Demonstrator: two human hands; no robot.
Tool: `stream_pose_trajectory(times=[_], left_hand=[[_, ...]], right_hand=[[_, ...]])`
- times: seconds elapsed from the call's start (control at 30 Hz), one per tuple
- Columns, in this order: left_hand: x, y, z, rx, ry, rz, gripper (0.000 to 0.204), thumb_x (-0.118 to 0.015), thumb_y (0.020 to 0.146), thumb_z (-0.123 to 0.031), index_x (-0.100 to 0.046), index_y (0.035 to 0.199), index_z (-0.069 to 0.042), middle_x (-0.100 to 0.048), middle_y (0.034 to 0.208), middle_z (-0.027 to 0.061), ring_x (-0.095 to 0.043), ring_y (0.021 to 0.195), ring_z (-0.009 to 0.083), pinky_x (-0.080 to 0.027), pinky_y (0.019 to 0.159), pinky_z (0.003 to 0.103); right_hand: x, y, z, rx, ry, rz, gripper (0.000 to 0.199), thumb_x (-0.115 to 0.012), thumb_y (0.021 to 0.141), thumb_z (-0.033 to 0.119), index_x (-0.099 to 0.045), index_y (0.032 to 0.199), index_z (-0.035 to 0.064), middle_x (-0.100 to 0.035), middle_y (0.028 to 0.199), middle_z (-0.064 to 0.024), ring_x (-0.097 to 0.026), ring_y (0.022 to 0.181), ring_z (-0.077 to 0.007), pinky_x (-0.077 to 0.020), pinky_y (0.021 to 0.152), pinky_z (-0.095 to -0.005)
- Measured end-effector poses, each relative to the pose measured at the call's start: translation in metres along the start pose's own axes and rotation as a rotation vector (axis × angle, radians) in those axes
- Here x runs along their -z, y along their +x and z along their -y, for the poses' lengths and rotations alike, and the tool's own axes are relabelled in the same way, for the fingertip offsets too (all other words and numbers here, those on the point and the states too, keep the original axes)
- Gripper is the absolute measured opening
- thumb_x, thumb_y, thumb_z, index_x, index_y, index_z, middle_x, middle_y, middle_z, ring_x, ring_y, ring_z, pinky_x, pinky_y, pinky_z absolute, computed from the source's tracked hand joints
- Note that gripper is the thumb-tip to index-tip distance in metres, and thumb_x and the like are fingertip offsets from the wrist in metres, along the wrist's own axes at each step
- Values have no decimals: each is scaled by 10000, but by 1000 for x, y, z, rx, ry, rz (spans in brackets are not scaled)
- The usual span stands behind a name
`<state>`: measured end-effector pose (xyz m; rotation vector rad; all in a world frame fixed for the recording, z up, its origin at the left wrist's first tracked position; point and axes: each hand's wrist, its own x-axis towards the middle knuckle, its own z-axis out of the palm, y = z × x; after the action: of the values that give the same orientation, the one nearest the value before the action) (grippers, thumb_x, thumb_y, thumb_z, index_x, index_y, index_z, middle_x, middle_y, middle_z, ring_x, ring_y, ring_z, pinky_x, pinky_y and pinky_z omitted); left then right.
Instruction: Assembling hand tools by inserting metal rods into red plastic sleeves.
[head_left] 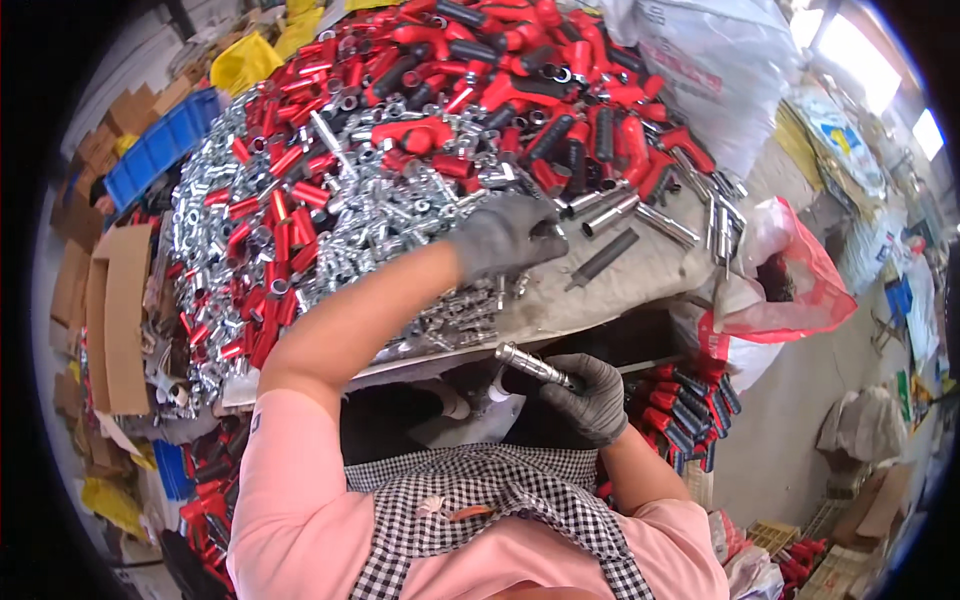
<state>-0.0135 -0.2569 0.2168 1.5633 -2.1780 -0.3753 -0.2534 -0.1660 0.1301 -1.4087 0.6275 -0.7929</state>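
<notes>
My left hand [503, 238], in a grey glove, is over the right edge of a heap of small silver metal fittings [390, 225]. Its fingers are curled; something small and shiny shows by the fingertips, but I cannot make it out. Close to my body, my right hand [590, 395], also gloved in grey, grips a chrome metal tube [535, 366] that points up and to the left. Beyond my left hand lie several loose chrome tubes [610, 213]. A dark grey rod with a narrow tip [603, 259] rests on the pale table cover [560, 300].
Red and black handle parts [540, 90] are piled at the back. A white and red plastic bag [790, 300] stands to the right, above bundled red-and-black handles [685, 415]. A large white sack [715, 80] is at the back right. Left are a blue crate [160, 150] and cardboard boxes [125, 320].
</notes>
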Motion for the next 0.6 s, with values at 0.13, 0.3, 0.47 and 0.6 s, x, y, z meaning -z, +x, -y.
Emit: stream_pose_trajectory(times=[0.13,0.3,0.47,0.6], left_hand=[[-57,92,-7,57,206,173,562,-635,787,-415,-537,1153,1,-629,1017,218,-623,912,369,-491,784,464],[-140,160,7,52,244,20,522,-605,803,-335,-482,1248,-92,-637,1028,201,-631,859,385,-498,779,476],[-140,165,11,56,131,-73,425,-539,862,-353,-544,1192,-86,-640,966,237,-643,897,371,-501,761,473],[-55,100,7,102,-129,114,411,-546,867,-336,-594,1111,-9,-658,808,159,-667,747,250,-519,682,367]], right_hand=[[16,-10,1,14,-144,-58,333,-776,759,129,-658,1049,15,-690,900,-56,-624,812,-89,-511,752,-254],[21,-18,-6,12,-108,-95,348,-792,743,151,-665,1038,17,-690,895,-54,-622,794,-82,-512,733,-247],[24,-25,-3,-50,31,-181,409,-820,721,173,-654,1051,-2,-652,867,-5,-567,766,-64,-476,707,-226],[18,-24,1,-45,56,-220,414,-779,759,261,-649,1032,-21,-646,864,-20,-555,776,-75,-462,726,-233]])
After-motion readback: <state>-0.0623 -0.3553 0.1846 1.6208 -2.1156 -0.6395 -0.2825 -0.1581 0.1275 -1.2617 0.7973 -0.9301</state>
